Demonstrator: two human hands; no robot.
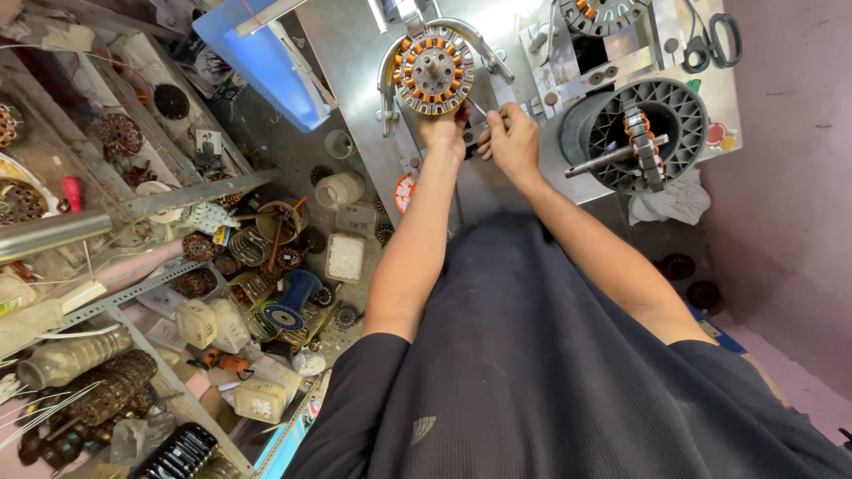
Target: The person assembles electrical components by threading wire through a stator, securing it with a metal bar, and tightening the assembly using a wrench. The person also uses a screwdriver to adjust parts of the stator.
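A round stator (433, 69) with copper coils and orange insulators is mounted on a metal winding machine (355, 80). My left hand (444, 129) is just below the stator, fingers touching its lower edge. My right hand (510, 137) is beside it, fingers pinched together near a thin wire by the stator's lower right; what it pinches is too small to tell. My dark shirt fills the lower part of the view.
A large grey spool (661, 133) with a metal rod sits on the right of the machine. Scissors (714, 40) hang at top right. A white cloth (679, 200) lies below the spool. Shelves (106, 293) at left hold several stators, bottles and parts.
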